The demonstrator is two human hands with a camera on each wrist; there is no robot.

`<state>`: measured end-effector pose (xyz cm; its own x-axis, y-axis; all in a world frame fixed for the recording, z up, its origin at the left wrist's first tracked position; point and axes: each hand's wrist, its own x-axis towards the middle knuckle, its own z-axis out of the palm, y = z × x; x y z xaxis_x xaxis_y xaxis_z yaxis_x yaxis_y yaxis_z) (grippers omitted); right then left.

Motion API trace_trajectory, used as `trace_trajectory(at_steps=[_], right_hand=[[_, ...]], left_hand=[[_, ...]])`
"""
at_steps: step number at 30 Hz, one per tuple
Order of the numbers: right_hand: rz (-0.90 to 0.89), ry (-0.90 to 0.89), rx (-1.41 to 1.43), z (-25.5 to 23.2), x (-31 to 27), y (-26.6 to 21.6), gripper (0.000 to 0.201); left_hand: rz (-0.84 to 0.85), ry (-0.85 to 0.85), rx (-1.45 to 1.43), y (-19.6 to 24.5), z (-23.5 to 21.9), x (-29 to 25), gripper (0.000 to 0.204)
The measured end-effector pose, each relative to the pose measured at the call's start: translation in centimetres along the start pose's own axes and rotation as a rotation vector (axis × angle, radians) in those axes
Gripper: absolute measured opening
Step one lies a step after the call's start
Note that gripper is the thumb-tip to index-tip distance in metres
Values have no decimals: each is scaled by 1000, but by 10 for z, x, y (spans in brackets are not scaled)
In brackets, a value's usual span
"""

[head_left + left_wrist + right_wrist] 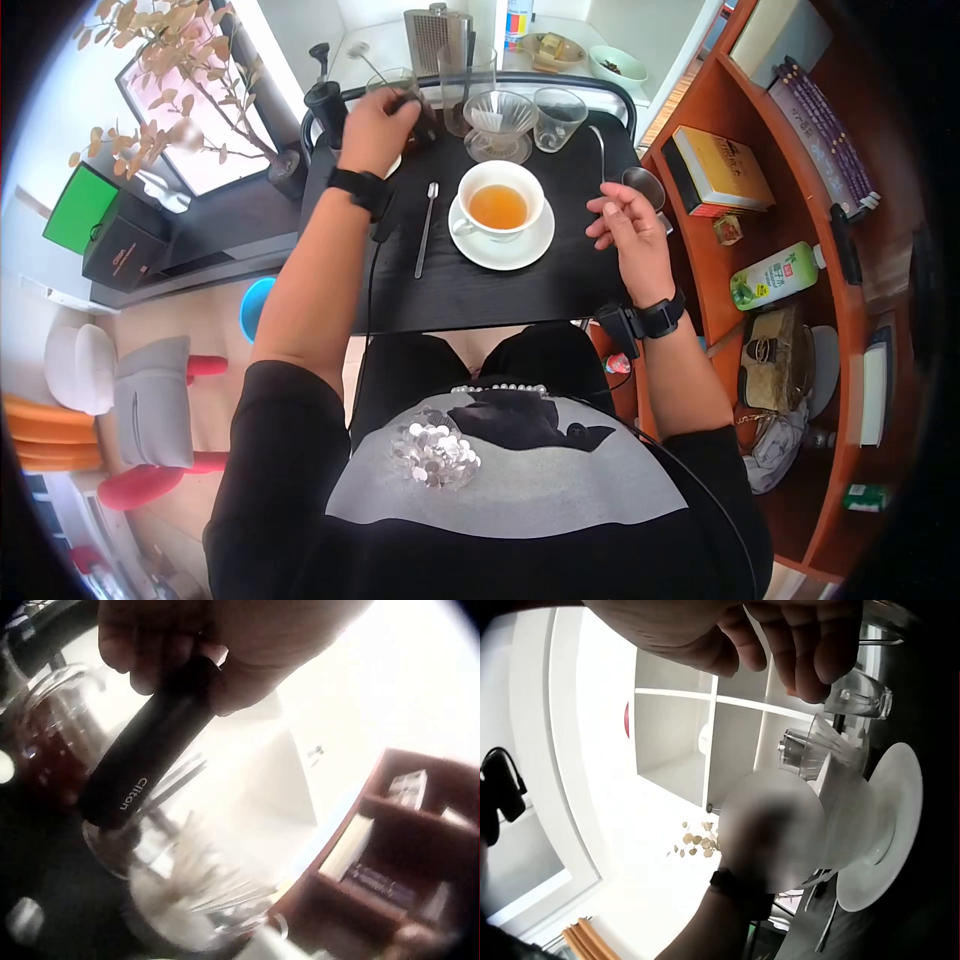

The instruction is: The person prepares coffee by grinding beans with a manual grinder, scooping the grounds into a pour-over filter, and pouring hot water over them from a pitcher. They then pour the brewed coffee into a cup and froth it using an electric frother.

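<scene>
My left hand [375, 135] is at the table's far left, near a glass vessel [428, 125]. In the left wrist view, the left hand [225, 645] grips the upper end of a black, lettered handle-like piece [142, 757]; a glass pot of reddish-brown liquid [56, 750] is beside it. My right hand [635, 235] hovers at the table's right, fingers loosely bent and holding nothing. Between the hands, a white cup of amber liquid [498, 208] sits on a white saucer [520, 255]. The right hand [780, 645] also shows in the right wrist view.
A long spoon [426, 235] lies left of the saucer. Behind the cup stand a ribbed glass dripper [500, 115], a clear glass [558, 120] and a tall glass [467, 80]. A black grinder [325, 105] is at far left. Shelves [700, 270] border the right side.
</scene>
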<state>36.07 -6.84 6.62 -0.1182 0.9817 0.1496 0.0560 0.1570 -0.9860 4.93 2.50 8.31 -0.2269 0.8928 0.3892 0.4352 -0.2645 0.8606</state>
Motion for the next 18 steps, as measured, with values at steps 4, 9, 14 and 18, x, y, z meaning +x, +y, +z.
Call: trace_trajectory(at_steps=[4,9,14,18], right_hand=[[-132,-89,-10,21,-3,-15,36],[-215,-267,79,59,-9,-29,52],[-208,-320,75,76,-22,-32,43],[-219,-210,-11,68,-24,-39,29]], left_hand=[[-126,-64,-418,48,-33,-30,26],[-226,-175,-685,63,-24,-89,33],[-387,-327,-904,63,-7,-130,28],[-371,-409,-873,64,-5,-141,30]])
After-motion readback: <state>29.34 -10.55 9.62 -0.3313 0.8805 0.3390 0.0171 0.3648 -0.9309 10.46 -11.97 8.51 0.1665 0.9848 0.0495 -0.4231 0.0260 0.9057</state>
